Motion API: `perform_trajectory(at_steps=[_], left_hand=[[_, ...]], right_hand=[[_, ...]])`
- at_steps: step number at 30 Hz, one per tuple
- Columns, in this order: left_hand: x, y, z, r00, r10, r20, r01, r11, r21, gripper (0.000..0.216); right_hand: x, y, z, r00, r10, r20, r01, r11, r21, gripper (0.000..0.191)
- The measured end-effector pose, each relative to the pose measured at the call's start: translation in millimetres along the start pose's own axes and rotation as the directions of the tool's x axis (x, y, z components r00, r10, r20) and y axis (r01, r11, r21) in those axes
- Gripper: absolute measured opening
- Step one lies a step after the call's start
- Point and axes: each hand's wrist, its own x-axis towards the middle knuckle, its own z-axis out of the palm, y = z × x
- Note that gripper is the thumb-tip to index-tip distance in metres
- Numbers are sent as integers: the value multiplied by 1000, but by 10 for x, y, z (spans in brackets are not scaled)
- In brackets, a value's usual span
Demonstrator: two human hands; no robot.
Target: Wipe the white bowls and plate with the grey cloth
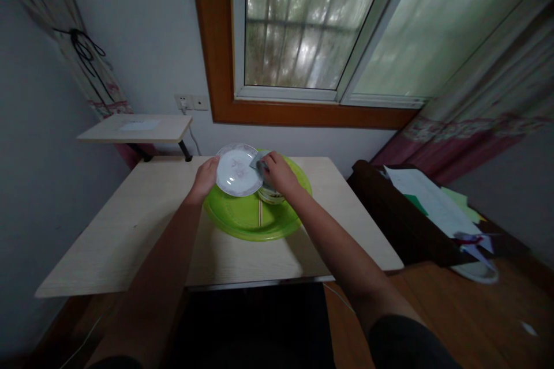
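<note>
My left hand (205, 179) grips the left rim of a white plate (237, 172) with a faint flower pattern, holding it tilted above a green basin (234, 220). At the plate's right edge my right hand (277, 170) is closed around a greyish cloth (258, 159), which touches or nearly touches the plate. Below that hand a patterned bowl (272, 197) sits in the basin, partly hidden by the hand and the plate. A pair of chopsticks (260, 213) lies in the basin, pointing toward me.
The basin stands on a pale wooden table (130, 230). A small raised shelf (138, 128) with a paper on it rises at the back left. To the right, a dark brown piece of furniture (389, 213) carries papers. A window (315, 23) is behind.
</note>
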Motion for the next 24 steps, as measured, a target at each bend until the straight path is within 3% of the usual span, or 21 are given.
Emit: perform_trajectory(at_steps=[4, 8, 16, 24], left_hand=[[16, -43, 12, 999, 25, -44, -25, 1000, 8, 54], [14, -45, 17, 1000, 26, -17, -27, 1000, -8, 55], [25, -30, 21, 1000, -20, -21, 20, 1000, -20, 58], [13, -13, 26, 1000, -10, 14, 11, 998, -58, 60]], right_hand=[[-52, -159, 32, 991, -78, 106, 80, 997, -16, 16], [-164, -374, 63, 943, -235, 236, 201, 966, 160, 20], [-147, -557, 85, 901, -405, 152, 313, 852, 419, 37], [108, -439, 180, 863, -494, 105, 463, 856, 229, 47]])
